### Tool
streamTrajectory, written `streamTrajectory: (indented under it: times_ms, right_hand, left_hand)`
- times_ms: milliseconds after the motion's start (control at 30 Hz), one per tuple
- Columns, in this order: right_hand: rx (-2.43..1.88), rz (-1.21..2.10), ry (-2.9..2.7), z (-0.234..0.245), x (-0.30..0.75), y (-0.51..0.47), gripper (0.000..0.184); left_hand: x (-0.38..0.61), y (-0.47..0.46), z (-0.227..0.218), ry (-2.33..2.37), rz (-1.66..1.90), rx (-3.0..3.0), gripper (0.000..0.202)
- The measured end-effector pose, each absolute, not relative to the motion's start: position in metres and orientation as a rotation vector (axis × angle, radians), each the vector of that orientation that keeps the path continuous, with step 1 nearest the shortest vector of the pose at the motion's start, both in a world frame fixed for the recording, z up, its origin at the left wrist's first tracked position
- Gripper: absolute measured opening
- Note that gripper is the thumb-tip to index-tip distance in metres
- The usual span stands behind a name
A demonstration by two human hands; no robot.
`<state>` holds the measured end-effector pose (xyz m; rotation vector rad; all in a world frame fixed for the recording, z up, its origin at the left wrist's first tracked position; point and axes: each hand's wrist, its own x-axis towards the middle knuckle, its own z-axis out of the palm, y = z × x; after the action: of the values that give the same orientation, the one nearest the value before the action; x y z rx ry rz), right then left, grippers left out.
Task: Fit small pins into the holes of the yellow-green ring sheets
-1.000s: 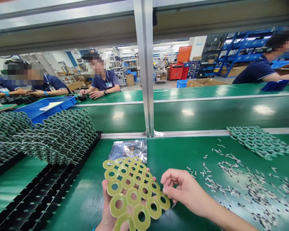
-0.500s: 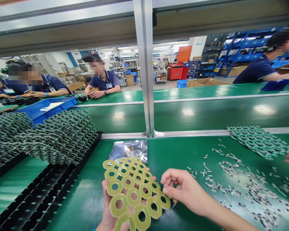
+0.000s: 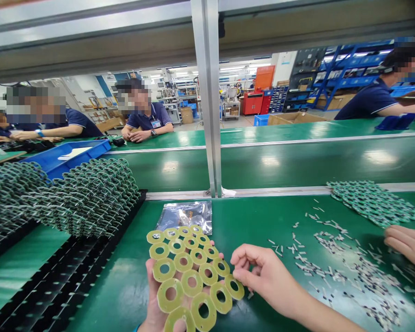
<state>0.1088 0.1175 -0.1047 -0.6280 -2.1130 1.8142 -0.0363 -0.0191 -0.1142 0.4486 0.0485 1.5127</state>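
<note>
A yellow-green panel of joined ring-shaped circuit boards point(image 3: 185, 283) is tilted up in front of me. From below, my left hand point(image 3: 152, 302) grips it, the thumb along the left edge and fingertips showing at the right edge. My right hand point(image 3: 263, 276) is at the panel's right side, thumb and fingers pinched together by an outer ring. Whatever lies between those fingertips is too small or hidden to make out. Many small white-and-black pin-like parts point(image 3: 335, 272) are scattered on the green table point(image 3: 263, 221) to the right.
Behind the panel lies a shiny plastic bag point(image 3: 202, 216). Stacked green boards point(image 3: 90, 198) stand in black racks point(image 3: 51, 281) at left, near a blue tray point(image 3: 100, 148). More green boards point(image 3: 373, 200) lie at right, beside another person's hand point(image 3: 410, 244). A metal post point(image 3: 209, 101) rises ahead.
Another person's hand has come further in from the right, over the scattered parts. At far left a co-worker has shifted an arm. My hands and the panel have hardly moved.
</note>
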Motion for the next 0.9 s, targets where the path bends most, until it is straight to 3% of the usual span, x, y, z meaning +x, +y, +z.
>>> streamTrajectory:
  times_ms: [300,900]
  right_hand:
    - [-0.601,1.600,-2.300,-0.103,0.108,0.115,0.010]
    - [-0.651,1.277,-2.536,-0.092,0.111,0.119,0.019]
  left_hand:
    - [-0.035,-0.018,-0.118,0.037,1.560,0.528,0.095]
    - [-0.037,-0.021,-0.119,0.127,1.556,0.460,0.106]
